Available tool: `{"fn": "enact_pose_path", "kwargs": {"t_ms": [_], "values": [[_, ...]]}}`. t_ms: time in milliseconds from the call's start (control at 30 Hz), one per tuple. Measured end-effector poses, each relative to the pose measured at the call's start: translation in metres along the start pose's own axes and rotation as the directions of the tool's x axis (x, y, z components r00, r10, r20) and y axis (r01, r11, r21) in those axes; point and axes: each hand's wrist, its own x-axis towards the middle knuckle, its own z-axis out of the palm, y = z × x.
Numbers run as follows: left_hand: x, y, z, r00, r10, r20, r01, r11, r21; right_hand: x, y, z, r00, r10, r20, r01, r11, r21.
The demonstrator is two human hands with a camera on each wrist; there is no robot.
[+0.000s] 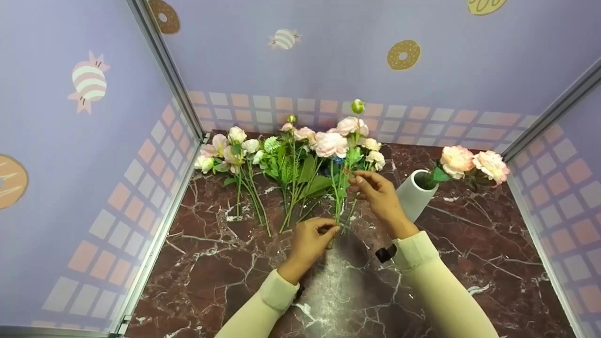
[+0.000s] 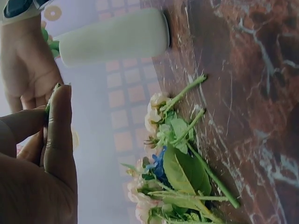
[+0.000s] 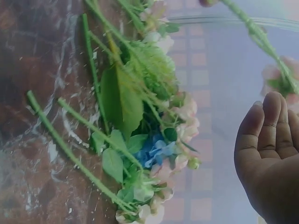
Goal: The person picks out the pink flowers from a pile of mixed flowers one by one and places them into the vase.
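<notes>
My left hand (image 1: 315, 237) pinches the lower end of a green stem (image 1: 336, 199) between thumb and fingers. A large pale pink flower (image 1: 330, 144) tops that stem, raised above the table. Close beside the stem on its right is my right hand (image 1: 378, 197). In the right wrist view the fingers (image 3: 272, 114) are loosely extended just under the flower head (image 3: 275, 77), with nothing gripped. From the left wrist view, the pinched stem end (image 2: 48, 109) shows only as a sliver between thumb and fingers, the rest hidden.
A white vase (image 1: 413, 201) to the right holds two pink flowers (image 1: 456, 162). Along the back of the dark red marbled table (image 1: 211, 281) lie several cut flowers, among them a blue one (image 3: 156, 150) and a broad green leaf (image 3: 122, 102). Purple patterned panels (image 1: 338, 56) enclose the table.
</notes>
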Motion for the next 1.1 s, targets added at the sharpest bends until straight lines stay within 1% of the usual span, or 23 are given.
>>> {"fn": "enact_pose_path", "kwargs": {"t_ms": [267, 367, 500, 600, 767, 900, 1100], "values": [[-0.004, 0.000, 0.008, 0.998, 0.059, 0.015, -0.060, 0.998, 0.030, 0.000, -0.008, 0.003, 0.999, 0.031, -0.033, -0.029, 0.997, 0.071], [-0.005, 0.001, 0.009, 0.998, 0.056, 0.023, -0.057, 0.998, 0.031, 0.000, -0.011, 0.003, 0.999, 0.026, -0.035, -0.023, 0.996, 0.086], [-0.006, 0.002, 0.010, 0.998, 0.044, 0.045, -0.044, 0.999, -0.002, 0.000, -0.012, 0.002, 1.000, 0.017, -0.026, -0.015, 0.996, 0.088], [-0.007, 0.001, 0.011, 0.998, 0.042, 0.051, -0.042, 0.999, -0.002, 0.001, -0.012, 0.001, 0.999, 0.020, -0.025, -0.017, 0.995, 0.096], [-0.007, 0.000, 0.012, 0.997, 0.041, 0.063, -0.041, 0.999, 0.006, 0.000, -0.011, 0.000, 0.999, 0.043, -0.031, -0.038, 0.988, 0.153], [-0.006, -0.002, 0.014, 0.996, 0.046, 0.075, -0.045, 0.999, -0.010, -0.001, -0.011, -0.003, 0.997, 0.060, -0.040, -0.051, 0.976, 0.210], [-0.007, -0.004, 0.015, 0.996, 0.052, 0.068, -0.052, 0.999, -0.004, -0.003, -0.013, -0.006, 0.997, 0.072, -0.037, -0.060, 0.964, 0.258]]}}
